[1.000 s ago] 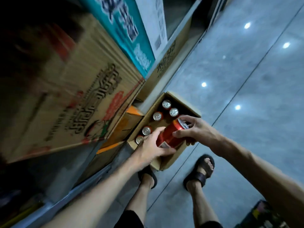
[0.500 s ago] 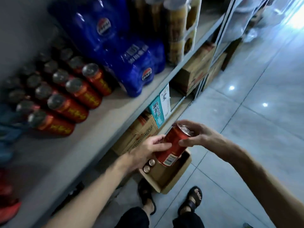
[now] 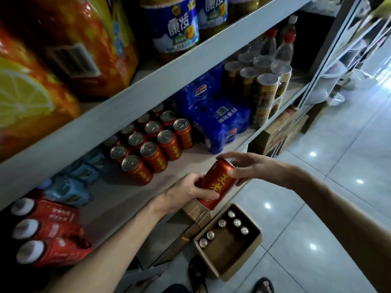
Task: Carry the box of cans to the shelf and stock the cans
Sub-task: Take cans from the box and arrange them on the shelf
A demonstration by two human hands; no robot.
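Lifted since the earlier frames, the red can [image 3: 220, 182] now hangs at the edge of the grey shelf [image 3: 127, 197], over the cardboard box [image 3: 252, 249] on the tiles. Glossy stocked cans [image 3: 152, 153] stand in rows; six remain boxed. My left hand [image 3: 186, 191] grips the held can's base, and my right hand [image 3: 251, 168] pinches its rim.

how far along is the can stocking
Done: the box sits on the floor by the shelf, where a block of matching shelved cans stands. In hand: left hand and right hand hold one red can at the shelf edge. Left: place it, then the six boxed cans whose tops show.
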